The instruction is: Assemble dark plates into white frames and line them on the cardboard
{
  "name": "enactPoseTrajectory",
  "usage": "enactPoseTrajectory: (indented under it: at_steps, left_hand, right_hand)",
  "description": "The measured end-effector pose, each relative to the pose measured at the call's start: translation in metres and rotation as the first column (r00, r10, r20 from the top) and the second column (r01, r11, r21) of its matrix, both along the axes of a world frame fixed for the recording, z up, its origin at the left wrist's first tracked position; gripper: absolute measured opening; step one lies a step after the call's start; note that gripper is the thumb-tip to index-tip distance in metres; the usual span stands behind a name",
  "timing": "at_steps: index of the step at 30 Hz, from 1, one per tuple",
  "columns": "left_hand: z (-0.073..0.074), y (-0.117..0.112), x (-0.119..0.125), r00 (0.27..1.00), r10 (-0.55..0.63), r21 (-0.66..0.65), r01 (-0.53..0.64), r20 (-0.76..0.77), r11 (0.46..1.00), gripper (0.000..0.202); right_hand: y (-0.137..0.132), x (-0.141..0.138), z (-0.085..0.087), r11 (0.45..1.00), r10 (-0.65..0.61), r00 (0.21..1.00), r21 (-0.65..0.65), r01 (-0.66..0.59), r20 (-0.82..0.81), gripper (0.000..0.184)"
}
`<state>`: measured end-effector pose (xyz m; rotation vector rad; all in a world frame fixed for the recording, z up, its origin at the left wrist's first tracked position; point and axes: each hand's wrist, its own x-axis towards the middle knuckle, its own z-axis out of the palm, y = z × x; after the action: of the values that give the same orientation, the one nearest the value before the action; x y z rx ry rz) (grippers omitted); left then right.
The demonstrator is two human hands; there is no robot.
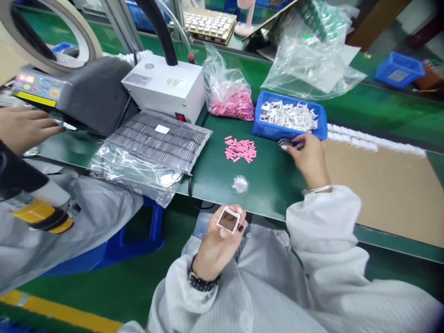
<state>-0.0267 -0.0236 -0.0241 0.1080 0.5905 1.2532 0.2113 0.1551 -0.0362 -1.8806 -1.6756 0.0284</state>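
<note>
In the lower middle of the frame, the left hand [220, 240] is clamped on a small white-framed panel [229, 220], a flat rectangle with a glossy brown face; its underside is hidden by the fingers. The right hand [310, 156], right of centre, has thumb and forefinger at a small dark, striped piece [285, 142] by the front wall of the blue bin [289, 134]; the piece is too small and too covered to make out, and I cannot tell whether it is gripped. The two hands are well apart.

At the left edge, a co-worker's hand [26, 127] is cut off, as is the tape roll [88, 44] above it. Glare blurs the crinkled clear plastic under the ribbed grey tray [157, 138].

The bin is smooth plastic, heaped with angular white clips [289, 115]. Thin pink strips [241, 149] lie loose on the matt green surface [211, 180] at centre, near a round translucent disc [240, 184]. More pink pieces fill a clear, wrinkled bag [231, 92] at upper centre, beside a boxy white metal unit [166, 85].
</note>
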Motion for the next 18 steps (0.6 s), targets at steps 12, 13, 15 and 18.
enactPoseTrajectory:
  at_steps: [12,13,15,18]
  left_hand:
    - [-0.002,-0.002,0.001,0.996,-0.015,0.048,0.011,0.089,0.999,0.039]
    - [-0.003,-0.002,0.001,0.996,-0.014,0.050,0.010,0.089,0.999,0.040]
    - [-0.004,-0.002,0.000,0.996,-0.013,0.046,0.009,0.086,0.999,0.040]
    - [-0.004,-0.001,-0.001,0.997,-0.030,0.034,0.027,0.075,0.999,0.039]
  right_hand:
    - [0.008,-0.008,-0.003,0.996,-0.045,0.909,0.057,0.075,-0.414,0.019]
    - [0.005,-0.008,-0.001,0.995,-0.047,0.900,0.058,0.080,-0.433,0.019]
    - [-0.004,-0.009,0.004,0.995,-0.050,0.870,0.046,0.084,-0.490,0.017]
    - [-0.034,-0.020,0.022,1.000,-0.009,0.779,-0.025,-0.009,-0.627,0.019]
